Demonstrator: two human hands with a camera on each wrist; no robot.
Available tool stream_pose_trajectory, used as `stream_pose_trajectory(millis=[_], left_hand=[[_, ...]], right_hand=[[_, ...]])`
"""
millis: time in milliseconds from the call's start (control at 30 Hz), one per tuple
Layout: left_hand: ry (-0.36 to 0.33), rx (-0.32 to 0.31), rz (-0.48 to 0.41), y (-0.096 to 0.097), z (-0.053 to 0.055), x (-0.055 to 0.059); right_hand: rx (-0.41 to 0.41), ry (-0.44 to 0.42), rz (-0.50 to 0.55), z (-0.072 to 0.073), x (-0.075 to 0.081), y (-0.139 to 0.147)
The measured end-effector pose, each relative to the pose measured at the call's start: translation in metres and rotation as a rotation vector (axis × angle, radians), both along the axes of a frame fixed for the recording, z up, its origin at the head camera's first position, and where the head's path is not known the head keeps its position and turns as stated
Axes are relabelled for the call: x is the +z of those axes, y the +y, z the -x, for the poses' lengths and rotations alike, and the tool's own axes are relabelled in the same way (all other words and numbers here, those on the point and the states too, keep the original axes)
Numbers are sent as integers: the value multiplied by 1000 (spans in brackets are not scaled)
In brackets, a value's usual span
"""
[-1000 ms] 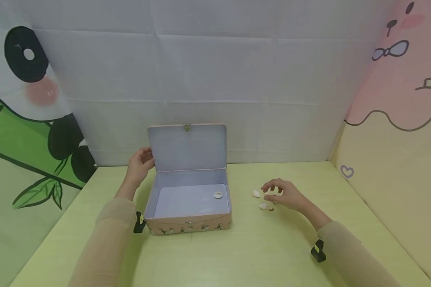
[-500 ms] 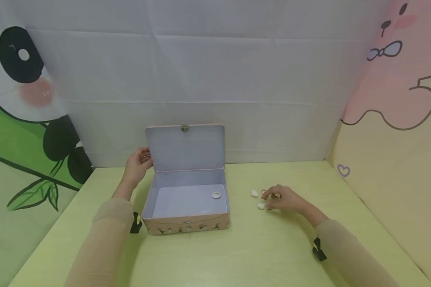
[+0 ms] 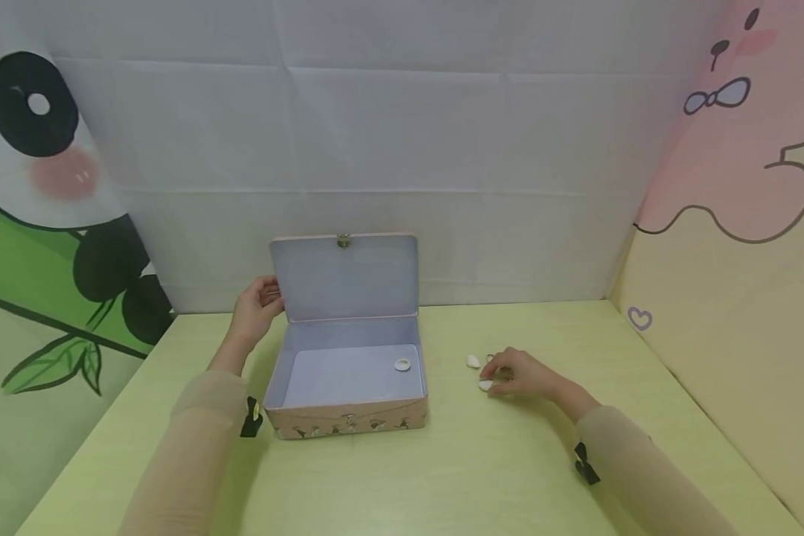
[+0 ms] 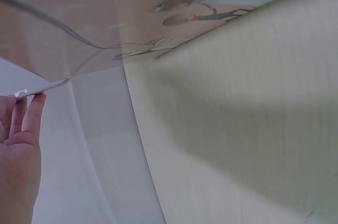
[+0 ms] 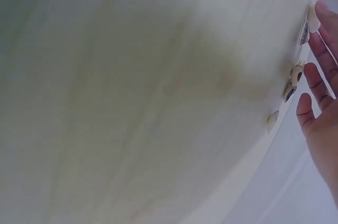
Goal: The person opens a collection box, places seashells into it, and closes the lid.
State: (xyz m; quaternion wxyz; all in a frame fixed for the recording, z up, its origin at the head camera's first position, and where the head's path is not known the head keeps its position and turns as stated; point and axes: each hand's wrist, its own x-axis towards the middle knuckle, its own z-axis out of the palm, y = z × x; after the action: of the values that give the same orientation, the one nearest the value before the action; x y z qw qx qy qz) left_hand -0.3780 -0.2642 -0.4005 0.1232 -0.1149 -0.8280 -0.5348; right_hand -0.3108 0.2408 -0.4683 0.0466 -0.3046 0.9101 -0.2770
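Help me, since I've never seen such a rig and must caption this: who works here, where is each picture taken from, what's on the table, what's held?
No machine here: just a person's two bare hands. The wide view comes from a head-worn camera; the others, from one camera on each wrist. On the pale yellow wood-grain table stands an open, peach-coloured rectangular metal box, with a small white oval piece inside. The left hand holds the edge of the box's raised grey-blue lid. The right hand seems to pinch a small white shell; another white shell and small brownish pieces lie nearby.
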Motion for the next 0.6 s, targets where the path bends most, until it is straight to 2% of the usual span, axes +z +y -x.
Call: stream_pose_trajectory(millis=[400, 600], left_hand=[[17, -1, 7, -2, 6, -5], [28, -4, 29, -2, 6, -6]], right_hand=[[10, 29, -5, 1, 0, -5], [-13, 8, 5, -2, 10, -11]])
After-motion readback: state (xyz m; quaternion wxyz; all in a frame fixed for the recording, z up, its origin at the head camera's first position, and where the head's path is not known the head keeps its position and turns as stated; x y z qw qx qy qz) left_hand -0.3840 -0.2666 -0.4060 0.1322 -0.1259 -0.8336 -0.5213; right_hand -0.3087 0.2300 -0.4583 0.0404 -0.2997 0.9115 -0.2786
